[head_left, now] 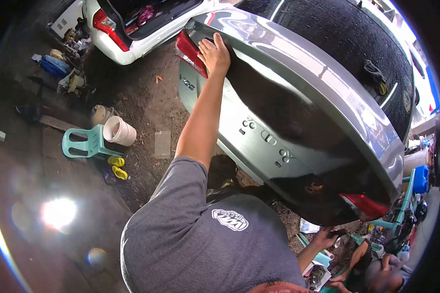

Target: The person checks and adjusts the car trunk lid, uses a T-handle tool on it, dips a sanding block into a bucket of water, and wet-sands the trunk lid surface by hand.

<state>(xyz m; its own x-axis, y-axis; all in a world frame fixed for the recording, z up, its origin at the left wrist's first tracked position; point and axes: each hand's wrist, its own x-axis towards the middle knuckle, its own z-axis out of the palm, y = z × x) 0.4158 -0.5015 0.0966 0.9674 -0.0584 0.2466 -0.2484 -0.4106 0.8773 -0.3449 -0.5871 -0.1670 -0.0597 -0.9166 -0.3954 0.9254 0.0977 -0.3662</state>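
The silver-grey boot lid of a car (pixel 259 122), with VIOS lettering and several holes in its middle, fills the centre of view. My left hand (pixel 215 54) lies flat on its upper left part, fingers spread, beside the left red tail light (pixel 191 54). Below the right tail light (pixel 369 207), my right hand (pixel 323 239) hangs low with fingers curled around a small dark item (pixel 339 233) whose kind I cannot make out.
Another person (pixel 384 276) sits low at bottom right, near tools and parts on the ground. A green chair (pixel 85 142), a white bucket (pixel 121 132) and yellow clogs (pixel 118 168) stand left. Behind is a white car (pixel 124 53) with its tailgate open.
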